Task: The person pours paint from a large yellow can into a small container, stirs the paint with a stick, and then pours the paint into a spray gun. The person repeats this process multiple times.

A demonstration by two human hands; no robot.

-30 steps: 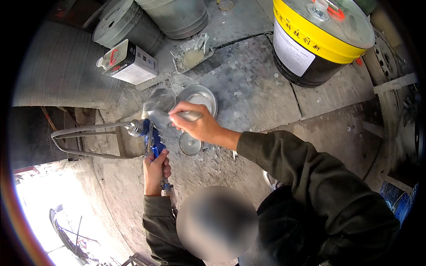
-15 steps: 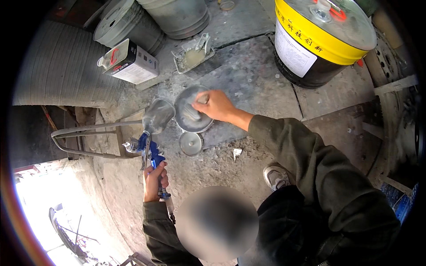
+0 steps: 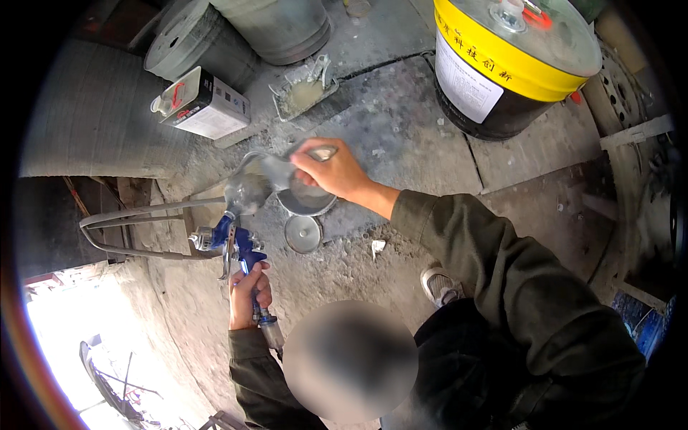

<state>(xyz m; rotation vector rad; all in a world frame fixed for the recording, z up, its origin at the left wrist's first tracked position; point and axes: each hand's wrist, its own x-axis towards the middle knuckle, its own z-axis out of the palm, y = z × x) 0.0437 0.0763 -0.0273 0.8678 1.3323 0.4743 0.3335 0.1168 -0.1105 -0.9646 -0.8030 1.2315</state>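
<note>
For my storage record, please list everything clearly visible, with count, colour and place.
Spray gun: one, blue and silver, in left hand
Cup: one, grey, at gun's upper end
Hand tool: one, grey, blurred, in right hand
Pan: one, grey, beneath right hand
Lid: one, grey, beside pan
Can: one, white and black, upper left
Tray: one, grey, right of can
Buckets: two, grey, upper left
Drum: one, yellow and black, upper right
Bent bar: one, grey, left
Scrap: one, white, right of lid
Shoe: one, light-coloured, right of scrap
Sleeves: two, dark olive, both arms
Hands: two, bare, on gun and tool
</note>
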